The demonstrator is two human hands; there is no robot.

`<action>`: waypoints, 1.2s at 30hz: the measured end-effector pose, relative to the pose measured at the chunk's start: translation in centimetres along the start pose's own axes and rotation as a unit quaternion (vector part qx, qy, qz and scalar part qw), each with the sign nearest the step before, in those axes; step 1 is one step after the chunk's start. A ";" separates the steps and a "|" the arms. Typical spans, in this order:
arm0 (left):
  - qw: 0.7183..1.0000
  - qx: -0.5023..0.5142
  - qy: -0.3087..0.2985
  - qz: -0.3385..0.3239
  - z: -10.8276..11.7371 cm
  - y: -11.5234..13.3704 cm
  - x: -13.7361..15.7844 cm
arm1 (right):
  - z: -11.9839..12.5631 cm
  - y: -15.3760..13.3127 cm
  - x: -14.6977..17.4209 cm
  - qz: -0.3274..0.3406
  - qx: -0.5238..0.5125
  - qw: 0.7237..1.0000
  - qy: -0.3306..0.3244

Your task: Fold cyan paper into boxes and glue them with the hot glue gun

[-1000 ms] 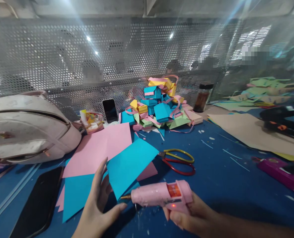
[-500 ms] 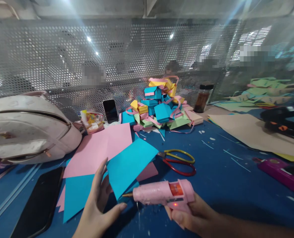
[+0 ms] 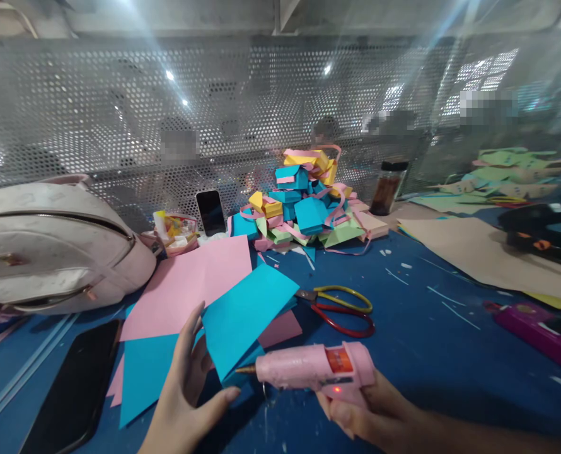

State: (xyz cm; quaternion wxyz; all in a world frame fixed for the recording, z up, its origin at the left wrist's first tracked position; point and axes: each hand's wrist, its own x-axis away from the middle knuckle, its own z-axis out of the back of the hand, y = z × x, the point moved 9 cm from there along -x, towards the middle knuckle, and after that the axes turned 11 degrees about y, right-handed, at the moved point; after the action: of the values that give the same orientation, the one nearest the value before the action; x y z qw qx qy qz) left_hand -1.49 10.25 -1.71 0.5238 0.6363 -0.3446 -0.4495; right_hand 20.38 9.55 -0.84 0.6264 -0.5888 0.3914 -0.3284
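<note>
Nudged away from scissors (image 3: 312,296), folded blue card (image 3: 247,318) seems light, creasable; support its edges. Left fingers (image 3: 188,334): grip unclear; right fingers (image 3: 343,414) clamp pink glue gun (image 3: 292,367).

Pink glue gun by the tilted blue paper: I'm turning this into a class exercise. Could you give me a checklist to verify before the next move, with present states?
1. Glue gun gripped in the right hand: ok.
2. Indicator light lit: ok, glowing red.
3. Nozzle hot enough: cannot tell.
4. Left thumb well clear of the nozzle: not ok, I'd say; its tip looks close, just below.
5. Blue paper firmly held by the left hand: cannot tell; fingers are partly hidden.
6. Scissors fully visible: not ok; blade tips are hidden by the paper.
</note>
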 end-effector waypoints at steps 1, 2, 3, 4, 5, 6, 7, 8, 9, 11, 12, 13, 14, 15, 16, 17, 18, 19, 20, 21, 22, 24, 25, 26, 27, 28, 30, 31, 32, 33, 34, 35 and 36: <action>1.000 0.001 -0.001 0.001 0.0 0.0 0.0 | 0.0 0.0 0.0 0.000 0.000 1.000 0.000; 1.000 0.000 0.000 0.003 0.0 0.0 0.0 | 0.0 -0.1 0.0 0.002 -0.002 1.000 -0.002; 1.000 -0.003 0.001 0.005 0.1 -0.1 0.0 | -0.1 -0.2 -0.1 0.004 -0.003 1.000 -0.006; 1.000 -0.006 0.002 0.006 0.1 -0.1 0.0 | -0.2 -0.3 -0.1 0.007 -0.006 1.000 -0.009; 1.000 -0.009 0.004 0.005 0.2 -0.1 0.0 | -0.2 -0.5 -0.1 0.010 -0.008 1.000 -0.013; 1.000 -0.011 0.005 0.004 0.2 -0.1 0.0 | -0.3 -0.6 -0.2 0.014 -0.010 1.000 -0.018; 1.000 -0.012 0.006 0.001 0.1 0.0 0.0 | -0.4 -0.8 -0.2 0.017 -0.012 1.000 -0.021; 1.000 -0.012 0.007 0.000 0.1 0.0 0.0 | -0.5 -0.9 -0.2 0.019 -0.012 0.999 -0.023; 1.000 -0.012 0.008 0.000 0.1 0.0 0.0 | -0.5 -0.9 -0.2 0.020 -0.011 0.999 -0.022; 1.000 -0.012 0.013 0.002 0.1 -0.1 0.0 | -0.6 -0.9 -0.2 0.020 -0.008 1.000 -0.020; 1.000 -0.010 0.014 0.003 0.1 -0.2 0.0 | -0.6 -0.8 -0.2 0.018 -0.006 1.000 -0.016; 1.000 -0.006 0.013 0.003 0.1 -0.2 0.0 | -0.6 -0.7 -0.2 0.017 -0.004 1.000 -0.014; 1.000 -0.004 0.011 0.002 0.1 -0.2 0.0 | -0.5 -0.7 -0.2 0.016 -0.003 1.000 -0.012; 1.000 -0.002 0.009 0.000 0.0 -0.2 0.0 | -0.5 -0.7 -0.2 0.017 -0.003 1.000 -0.011; 1.000 -0.001 0.007 -0.001 0.0 -0.2 0.0 | -0.5 -0.7 -0.2 0.020 -0.002 1.000 -0.011; 1.000 -0.002 0.004 -0.002 0.0 -0.2 0.0 | -0.6 -0.8 -0.3 0.023 -0.001 1.000 -0.013; 1.000 -0.003 0.001 -0.003 0.0 -0.2 0.0 | -0.6 -0.9 -0.4 0.028 0.002 0.999 -0.020; 1.000 -0.005 -0.001 -0.002 -0.1 -0.2 0.0 | -0.7 -1.1 -0.4 0.033 0.006 0.999 -0.028; 1.000 -0.007 -0.003 -0.002 -0.1 -0.2 0.0 | -0.8 -1.2 -0.5 0.037 0.009 0.999 -0.037; 1.000 -0.010 -0.003 -0.001 -0.1 -0.2 0.1 | -0.9 -1.3 -0.6 0.040 0.013 0.998 -0.045; 1.000 -0.012 -0.002 0.000 0.0 -0.2 0.1 | -0.9 -1.3 -0.7 0.041 0.017 0.998 -0.047; 1.000 -0.016 0.003 0.004 0.1 -0.2 0.1 | -0.8 -1.2 -0.7 0.039 0.025 0.998 -0.043; 1.000 -0.017 0.005 0.006 0.1 -0.2 0.1 | -0.8 -1.2 -0.7 0.038 0.029 0.998 -0.041; 1.000 -0.018 0.007 0.007 0.2 -0.2 0.1 | -0.8 -1.1 -0.7 0.037 0.031 0.998 -0.041; 1.000 -0.019 0.008 0.007 0.2 -0.2 0.1 | -0.8 -1.1 -0.7 0.037 0.032 0.998 -0.041; 1.000 -0.019 0.008 0.005 0.2 -0.1 0.1 | -0.8 -1.0 -0.6 0.037 0.032 0.998 -0.044; 1.000 -0.019 0.010 0.000 0.3 0.0 0.0 | -0.7 -0.9 -0.6 0.034 0.032 0.998 -0.042; 1.000 -0.019 0.012 -0.002 0.3 0.0 0.0 | -0.6 -0.9 -0.6 0.033 0.032 0.998 -0.040; 1.000 -0.021 0.014 -0.004 0.4 0.1 0.0 | -0.6 -0.8 -0.6 0.030 0.032 0.998 -0.040; 1.000 -0.022 0.016 -0.005 0.4 0.1 0.0 | -0.6 -0.8 -0.6 0.029 0.031 0.998 -0.040; 1.000 -0.025 0.018 -0.006 0.4 0.1 0.0 | -0.6 -0.7 -0.5 0.028 0.029 0.998 -0.041; 0.999 -0.028 0.019 -0.005 0.4 0.1 -0.1 | -0.7 -0.8 -0.5 0.028 0.027 0.998 -0.041; 0.999 -0.030 0.019 -0.005 0.4 0.1 -0.1 | -0.7 -0.8 -0.5 0.028 0.024 0.998 -0.042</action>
State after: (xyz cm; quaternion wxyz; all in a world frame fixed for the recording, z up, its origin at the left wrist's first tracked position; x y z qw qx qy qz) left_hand -1.90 10.14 -1.66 0.5468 0.6305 -0.3175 -0.4502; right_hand 19.55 9.63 -0.04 0.6653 -0.5756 0.3728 -0.2951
